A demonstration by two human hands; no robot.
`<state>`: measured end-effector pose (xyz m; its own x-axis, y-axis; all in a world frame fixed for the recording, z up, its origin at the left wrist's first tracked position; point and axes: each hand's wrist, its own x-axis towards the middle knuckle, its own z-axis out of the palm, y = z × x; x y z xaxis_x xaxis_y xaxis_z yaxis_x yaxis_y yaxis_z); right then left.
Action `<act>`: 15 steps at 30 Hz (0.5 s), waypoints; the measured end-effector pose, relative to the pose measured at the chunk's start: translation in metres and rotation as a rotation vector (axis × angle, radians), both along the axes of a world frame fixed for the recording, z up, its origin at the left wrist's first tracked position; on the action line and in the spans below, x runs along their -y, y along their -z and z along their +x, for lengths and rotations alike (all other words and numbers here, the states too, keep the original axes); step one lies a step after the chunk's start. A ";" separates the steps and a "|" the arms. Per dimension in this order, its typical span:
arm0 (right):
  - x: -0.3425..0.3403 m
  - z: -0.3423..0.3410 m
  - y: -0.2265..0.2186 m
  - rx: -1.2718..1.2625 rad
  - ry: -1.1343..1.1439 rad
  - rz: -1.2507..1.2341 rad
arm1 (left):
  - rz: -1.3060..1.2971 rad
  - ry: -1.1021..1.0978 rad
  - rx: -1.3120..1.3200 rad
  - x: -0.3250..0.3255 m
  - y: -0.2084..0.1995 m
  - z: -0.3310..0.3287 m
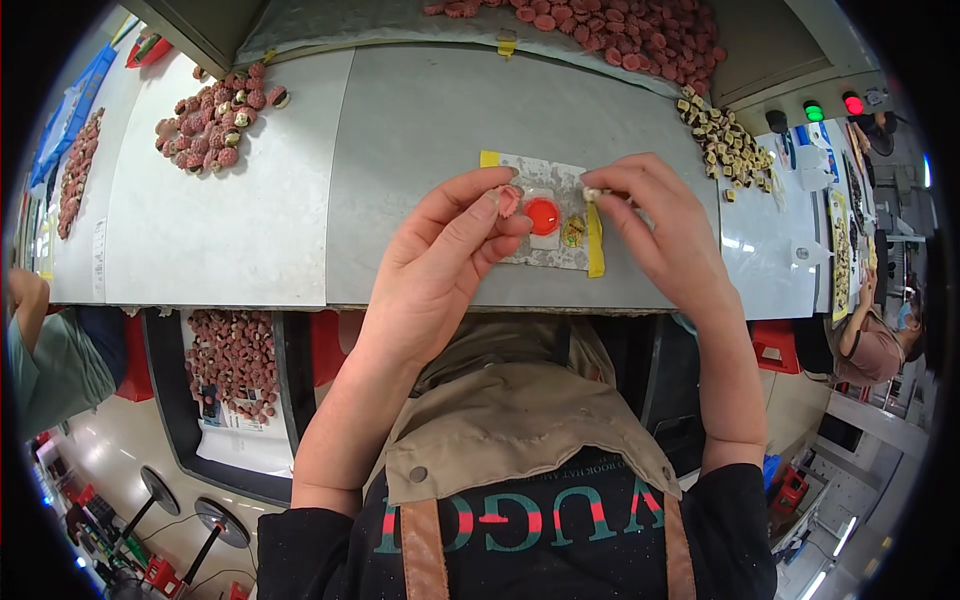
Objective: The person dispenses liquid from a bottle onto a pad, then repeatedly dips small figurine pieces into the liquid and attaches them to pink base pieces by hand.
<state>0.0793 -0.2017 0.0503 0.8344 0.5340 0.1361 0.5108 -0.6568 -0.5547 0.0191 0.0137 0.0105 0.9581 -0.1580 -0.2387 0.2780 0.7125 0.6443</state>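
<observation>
My left hand (430,255) pinches a small pink cup with a bumpy rim (509,202) between thumb and fingers. To its right, my right hand (670,230) is closed with its fingertips on a small whitish piece (590,194); the piece is partly covered, so its kind is unclear. Both hands are raised over a grey, stained card (545,171) fixed to the table with yellow tape. On the card, between the hands, sits a round bright red dish (542,216). Beside the dish lies a small yellow-green patch (572,232).
Pink-and-cream pieces (215,125) lie heaped on the left tabletop. Pink cups (640,35) are piled at the back, dark-and-cream small blocks (730,145) back right. Under the table, a black bin (170,400) holds more pink pieces. Co-workers sit left (60,360) and right (865,355).
</observation>
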 end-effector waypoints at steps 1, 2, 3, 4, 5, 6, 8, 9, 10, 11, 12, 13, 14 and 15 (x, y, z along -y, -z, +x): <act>-0.006 -0.004 -0.001 -0.015 -0.025 0.039 | 0.000 0.000 -0.001 0.001 0.001 -0.001; -0.011 -0.007 0.001 -0.016 -0.025 0.039 | 0.004 -0.004 0.007 0.001 0.002 -0.001; -0.016 -0.010 0.004 0.003 -0.070 0.035 | 0.008 -0.008 0.017 0.001 0.001 -0.001; -0.020 -0.012 0.007 0.023 -0.116 0.030 | 0.008 -0.006 0.017 0.002 0.001 -0.001; -0.022 -0.012 0.009 0.023 -0.115 0.030 | 0.016 -0.004 0.017 0.002 0.000 -0.001; -0.024 -0.012 0.011 0.093 -0.107 0.002 | 0.024 -0.002 0.017 0.002 0.000 -0.002; -0.027 -0.012 0.015 0.163 -0.097 -0.028 | 0.012 0.001 0.023 0.002 0.001 -0.002; -0.029 -0.011 0.018 0.184 -0.108 -0.037 | 0.003 0.002 0.030 0.002 0.002 -0.002; -0.030 -0.011 0.019 0.206 -0.118 -0.046 | 0.003 0.003 0.029 0.002 0.002 -0.002; -0.029 -0.010 0.019 0.206 -0.116 -0.046 | -0.001 -0.005 0.026 0.002 0.003 -0.003; -0.029 -0.010 0.019 0.195 -0.146 -0.031 | -0.005 -0.013 0.023 0.002 0.003 -0.003; -0.028 -0.009 0.018 0.184 -0.176 -0.015 | -0.005 -0.012 0.023 0.002 0.004 -0.003; -0.027 -0.009 0.017 0.184 -0.174 -0.016 | -0.004 -0.010 0.036 0.002 0.004 -0.003; -0.026 -0.009 0.015 0.183 -0.189 -0.032 | -0.003 -0.011 0.048 0.001 0.005 -0.003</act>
<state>0.0703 -0.1758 0.0351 0.6824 0.6846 0.2564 0.7162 -0.5558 -0.4221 0.0164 0.0122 0.0057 0.9702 -0.1484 -0.1917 0.2390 0.7171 0.6547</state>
